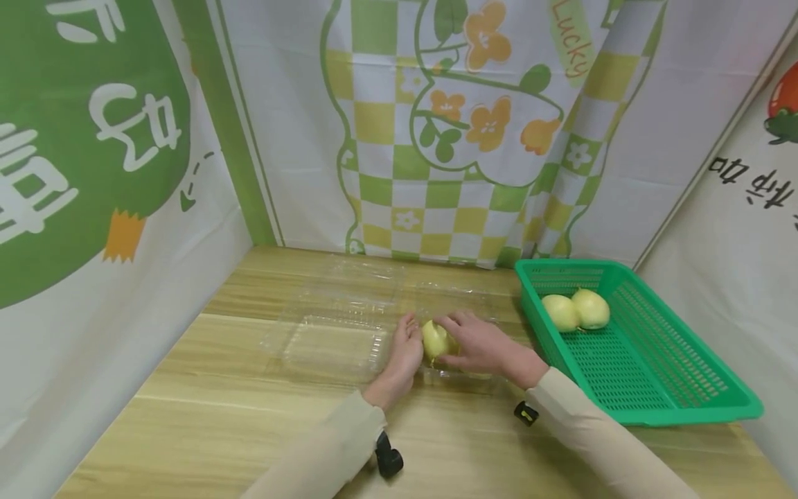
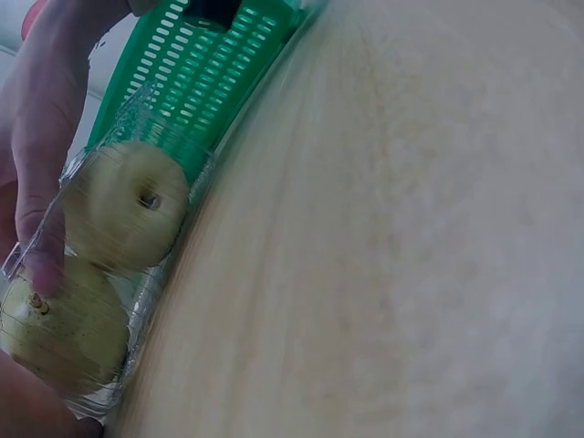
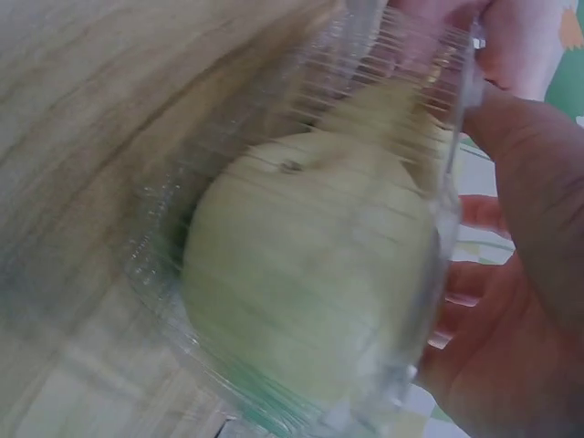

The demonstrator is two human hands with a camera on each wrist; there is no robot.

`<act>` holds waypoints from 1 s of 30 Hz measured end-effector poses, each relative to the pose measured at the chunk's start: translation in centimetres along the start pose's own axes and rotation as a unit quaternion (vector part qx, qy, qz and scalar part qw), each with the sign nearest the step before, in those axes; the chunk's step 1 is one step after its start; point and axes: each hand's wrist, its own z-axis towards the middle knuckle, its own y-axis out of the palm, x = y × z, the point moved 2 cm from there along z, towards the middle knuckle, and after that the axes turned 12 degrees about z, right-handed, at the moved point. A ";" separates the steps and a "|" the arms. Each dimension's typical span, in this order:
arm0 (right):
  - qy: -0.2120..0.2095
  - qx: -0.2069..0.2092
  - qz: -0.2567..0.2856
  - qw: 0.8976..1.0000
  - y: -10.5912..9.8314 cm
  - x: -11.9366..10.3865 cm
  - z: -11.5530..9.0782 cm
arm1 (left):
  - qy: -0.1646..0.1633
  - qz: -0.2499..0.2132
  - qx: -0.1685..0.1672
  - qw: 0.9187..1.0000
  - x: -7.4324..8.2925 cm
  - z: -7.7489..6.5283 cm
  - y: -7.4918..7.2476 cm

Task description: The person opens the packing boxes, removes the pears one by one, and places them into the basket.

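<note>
In the head view my right hand curls around a yellow-green pear in a clear plastic box. The left wrist view shows that pear with my right thumb by its stem, and a second pear beside it inside the box wall. From the right wrist the second pear appears large behind ribbed plastic. My left hand rests along the box's left side, its fingers fairly straight and close to the pear. The thumb of that hand is hidden.
A green basket stands at the right with two pears at its far left corner. Left of my hands lies another clear plastic box, its lid folded back. Patterned cloth walls border the wooden table.
</note>
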 end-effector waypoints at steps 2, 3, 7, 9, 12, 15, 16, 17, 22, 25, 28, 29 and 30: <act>0.001 0.000 -0.007 1.000 0.3 0.1 0.1 | -0.002 -0.003 0.003 1.000 0.0 0.0 0.0; 0.004 -0.001 -0.009 1.000 0.4 0.1 0.2 | -0.003 -0.004 0.005 1.000 -0.1 0.1 0.0; 0.008 -0.002 -0.019 1.000 0.8 0.1 0.4 | -0.001 -0.012 0.010 1.000 -0.3 0.2 0.0; 0.009 -0.001 -0.024 1.000 1.0 0.0 0.6 | 0.003 -0.013 0.009 1.000 -0.4 0.2 0.1; 0.004 0.004 -0.033 0.999 1.2 0.0 0.8 | 0.007 -0.014 0.008 1.000 -0.4 0.3 0.1; -0.003 0.013 -0.040 0.999 1.4 0.1 0.9 | 0.007 -0.015 0.005 1.000 -0.4 0.2 0.1; -0.004 0.013 -0.041 0.999 1.5 0.2 1.0 | 0.006 -0.015 0.005 1.000 -0.3 0.2 0.1; -0.007 0.014 -0.043 0.999 1.5 0.2 1.0 | 0.006 -0.015 0.006 1.000 -0.3 0.2 0.1; -0.020 0.014 -0.047 0.999 1.7 0.3 1.3 | 0.005 -0.007 0.013 1.000 -0.3 0.1 0.1; -0.028 0.017 -0.048 0.998 1.8 0.4 1.4 | 0.004 0.001 0.019 1.000 -0.4 0.1 0.1; -0.037 0.019 -0.052 0.998 2.0 0.5 1.5 | -0.001 0.002 0.023 1.000 -0.4 0.2 0.1; -0.038 0.020 -0.054 0.998 2.0 0.6 1.5 | 0.000 0.002 0.024 1.000 -0.3 0.2 0.1; -0.039 0.020 -0.055 0.997 2.0 0.7 1.5 | 0.001 0.002 0.024 1.000 -0.3 0.2 0.2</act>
